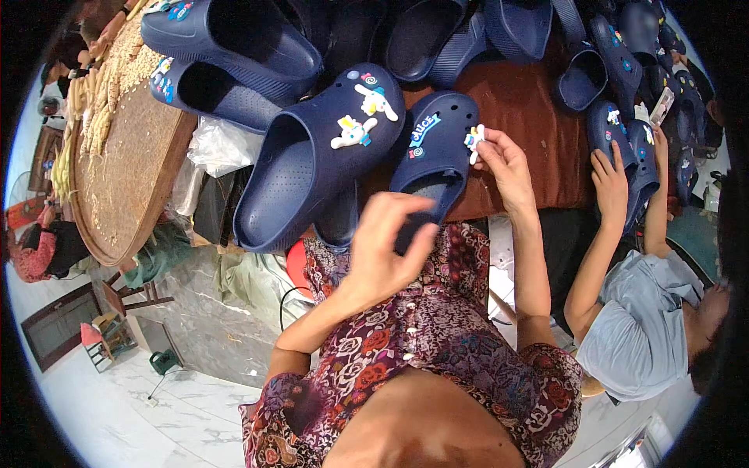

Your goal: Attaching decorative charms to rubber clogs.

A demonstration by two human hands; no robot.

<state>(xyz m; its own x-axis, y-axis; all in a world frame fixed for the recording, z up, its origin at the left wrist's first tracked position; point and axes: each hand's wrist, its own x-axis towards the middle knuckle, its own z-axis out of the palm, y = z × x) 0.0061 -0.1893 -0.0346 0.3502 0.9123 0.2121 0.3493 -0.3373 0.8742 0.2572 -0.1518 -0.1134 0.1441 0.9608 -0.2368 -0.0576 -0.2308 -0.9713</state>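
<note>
A navy clog [449, 152] with a holed toe stands upright in front of me, its toe pointing away. A lettered charm and a small swirl charm are fixed on its left side. My right hand [505, 173] pinches a white cartoon animal charm [473, 143] between thumb and fingertips, at the clog's right edge. Over the clog's heel end hovers my left hand [388, 243], slightly blurred, fingers apart and nothing visible in it. Just left, a larger-looking navy clog [331, 173] leans with two white animal charms and a swirl charm on its toe.
More navy clogs [257, 39] crowd the far side of the brown table cover [511, 101]. At right, a person in a grey shirt [636, 327] handles another clog [642, 175]. A round wooden tray [129, 168] with pale kernels stands at left, near a clear plastic bag [222, 147].
</note>
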